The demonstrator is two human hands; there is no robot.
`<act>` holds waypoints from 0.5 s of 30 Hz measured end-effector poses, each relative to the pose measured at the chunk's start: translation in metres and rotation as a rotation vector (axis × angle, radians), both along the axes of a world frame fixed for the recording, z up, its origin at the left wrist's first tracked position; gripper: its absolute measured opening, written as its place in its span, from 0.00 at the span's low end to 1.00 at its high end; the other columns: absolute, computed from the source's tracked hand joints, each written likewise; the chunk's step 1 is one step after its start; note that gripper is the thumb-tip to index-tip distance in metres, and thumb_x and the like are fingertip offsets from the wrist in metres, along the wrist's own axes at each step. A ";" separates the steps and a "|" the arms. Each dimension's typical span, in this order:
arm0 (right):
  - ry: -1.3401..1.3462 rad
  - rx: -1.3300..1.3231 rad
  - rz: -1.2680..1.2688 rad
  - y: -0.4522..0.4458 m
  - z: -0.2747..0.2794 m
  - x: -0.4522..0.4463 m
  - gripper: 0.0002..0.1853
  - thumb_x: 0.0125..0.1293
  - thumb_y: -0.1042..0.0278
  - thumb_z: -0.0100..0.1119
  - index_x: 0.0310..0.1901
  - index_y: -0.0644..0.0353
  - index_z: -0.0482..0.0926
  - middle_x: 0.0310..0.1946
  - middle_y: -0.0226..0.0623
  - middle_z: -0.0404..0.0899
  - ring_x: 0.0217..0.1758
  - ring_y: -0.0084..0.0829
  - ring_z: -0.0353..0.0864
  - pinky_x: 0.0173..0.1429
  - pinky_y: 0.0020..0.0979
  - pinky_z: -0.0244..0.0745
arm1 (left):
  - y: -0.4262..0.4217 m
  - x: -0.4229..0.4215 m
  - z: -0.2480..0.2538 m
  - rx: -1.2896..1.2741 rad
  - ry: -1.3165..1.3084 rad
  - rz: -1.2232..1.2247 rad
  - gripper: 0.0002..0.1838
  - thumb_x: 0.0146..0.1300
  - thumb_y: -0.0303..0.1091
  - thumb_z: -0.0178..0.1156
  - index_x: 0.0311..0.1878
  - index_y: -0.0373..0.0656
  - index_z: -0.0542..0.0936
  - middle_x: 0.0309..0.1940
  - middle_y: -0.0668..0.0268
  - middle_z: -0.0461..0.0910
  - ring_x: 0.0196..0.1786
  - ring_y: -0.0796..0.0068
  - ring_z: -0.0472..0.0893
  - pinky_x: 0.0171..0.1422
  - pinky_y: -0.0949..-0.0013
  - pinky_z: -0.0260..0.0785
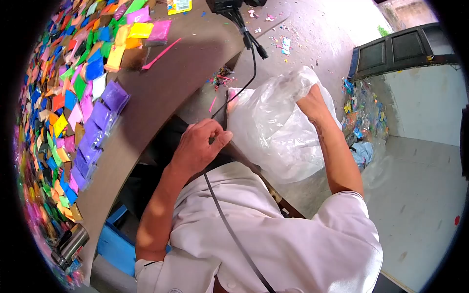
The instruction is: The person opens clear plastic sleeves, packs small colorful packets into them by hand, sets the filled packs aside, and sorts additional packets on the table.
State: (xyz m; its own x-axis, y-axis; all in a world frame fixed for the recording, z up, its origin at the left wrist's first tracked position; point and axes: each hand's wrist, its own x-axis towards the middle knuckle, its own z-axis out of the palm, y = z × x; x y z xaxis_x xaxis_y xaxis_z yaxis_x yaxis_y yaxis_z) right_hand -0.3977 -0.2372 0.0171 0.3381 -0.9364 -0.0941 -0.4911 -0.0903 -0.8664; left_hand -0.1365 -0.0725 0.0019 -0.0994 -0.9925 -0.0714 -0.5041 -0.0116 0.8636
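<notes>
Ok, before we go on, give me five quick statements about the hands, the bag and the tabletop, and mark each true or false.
1. The right hand is at the plastic bag, its fingers hidden by the plastic. True.
2. The plastic bag is opaque black. False: it is whitish and see-through.
3. The left hand is resting on the coloured packets. False: it is off the tabletop, in front of the body.
4. A dark cable crosses the shirt. True.
5. The metal container is inside the plastic bag. False: the metal container is beside the coloured packets, at the lower left of the view.
</notes>
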 end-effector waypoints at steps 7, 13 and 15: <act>-0.135 0.184 0.078 0.013 0.027 0.026 0.18 0.61 0.60 0.63 0.47 0.65 0.82 0.41 0.41 0.83 0.46 0.29 0.79 0.53 0.34 0.74 | -0.042 -0.024 -0.022 -0.013 0.005 -0.073 0.36 0.67 0.66 0.51 0.43 0.32 0.76 0.45 0.52 0.76 0.50 0.55 0.76 0.59 0.60 0.67; 0.085 0.060 0.171 0.010 0.027 0.052 0.17 0.57 0.63 0.56 0.46 0.60 0.84 0.43 0.51 0.84 0.49 0.50 0.82 0.51 0.41 0.76 | -0.061 -0.047 -0.016 -0.079 0.013 0.014 0.30 0.69 0.59 0.54 0.47 0.34 0.74 0.42 0.53 0.77 0.48 0.55 0.77 0.55 0.59 0.68; 0.146 -0.045 0.380 -0.001 0.019 0.056 0.16 0.56 0.63 0.55 0.42 0.60 0.85 0.39 0.51 0.84 0.46 0.52 0.83 0.48 0.42 0.77 | -0.065 -0.047 -0.019 -0.084 0.041 0.018 0.31 0.71 0.59 0.52 0.52 0.34 0.75 0.47 0.57 0.77 0.49 0.67 0.77 0.55 0.64 0.68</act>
